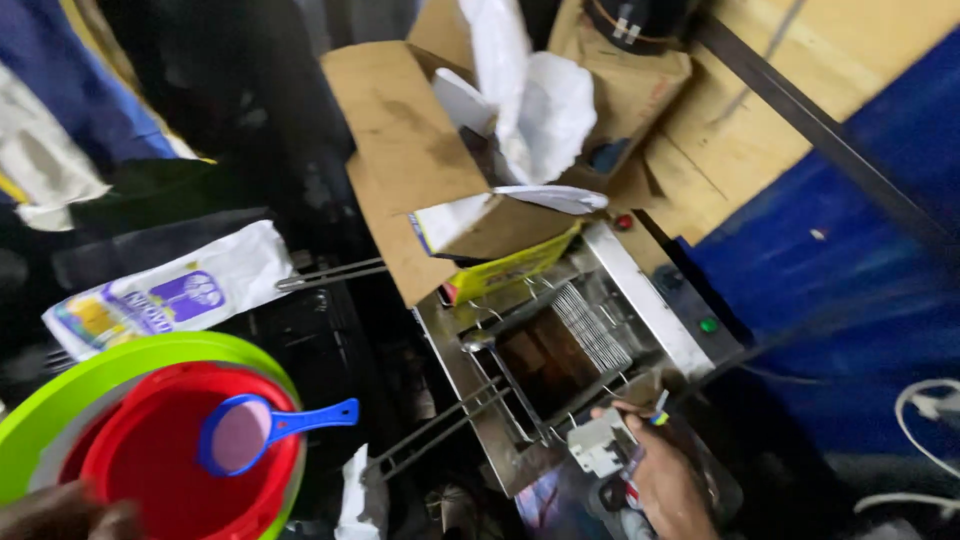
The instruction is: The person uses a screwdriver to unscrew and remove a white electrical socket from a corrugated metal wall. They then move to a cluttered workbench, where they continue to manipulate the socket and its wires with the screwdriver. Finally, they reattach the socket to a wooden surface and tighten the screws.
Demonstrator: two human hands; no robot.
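My right hand [665, 480] is at the bottom right, closed around a small white boxy part [598, 445] and thin tools with coloured handles. It rests against the front rim of a stainless steel fryer [655, 305] holding dark oil and a wire basket [590, 325]. My left hand [65, 515] shows only as a blurred edge at the bottom left corner, beside a red bowl [150, 460] nested in a lime green basin [60, 400]. A blue-rimmed sieve scoop [250, 432] lies in the red bowl. Whether the left hand grips anything is hidden.
An open cardboard box [410, 150] with white wrapping sits above the fryer. A printed white bag [165, 295] lies at left. A blue panel [850, 250] and wooden boards fill the right. White cable [925, 400] hangs at the right edge.
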